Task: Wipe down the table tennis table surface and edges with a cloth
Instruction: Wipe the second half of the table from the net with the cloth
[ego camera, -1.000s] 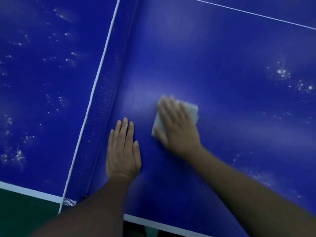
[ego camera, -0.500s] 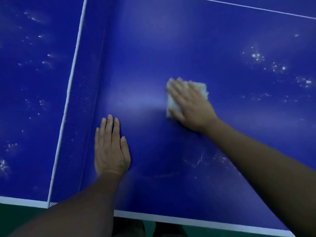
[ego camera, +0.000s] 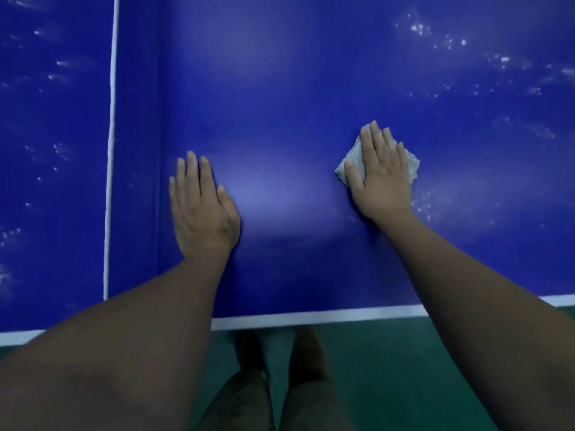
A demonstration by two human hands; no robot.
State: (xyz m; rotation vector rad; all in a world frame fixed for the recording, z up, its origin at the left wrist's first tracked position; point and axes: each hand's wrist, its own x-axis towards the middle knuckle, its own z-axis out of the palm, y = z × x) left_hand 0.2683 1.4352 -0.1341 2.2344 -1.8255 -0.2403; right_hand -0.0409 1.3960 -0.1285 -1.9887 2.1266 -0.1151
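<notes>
Both your hands lie flat, fingers straight and close together. Your right hand (ego camera: 384,175) presses palm-down on the cloth (ego camera: 351,161), pinning it to the table (ego camera: 295,88) without curling round it. Your left hand (ego camera: 202,206) holds nothing; its palm rests on the bare blue top, well to the left of the right hand.

The cloth is a small whitish folded pad, mostly hidden under your right palm. It lies crosswise to your fingers, its longer side running left to right: one corner pokes out beside your thumb, and a frayed edge shows past your little finger.

All fingers point away from you. Both forearms reach over the white edge line (ego camera: 311,315), the right slanting in from the lower right. The net (ego camera: 137,150) runs just left of your left hand. White specks (ego camera: 435,38) dot the top beyond and right of your right hand.
</notes>
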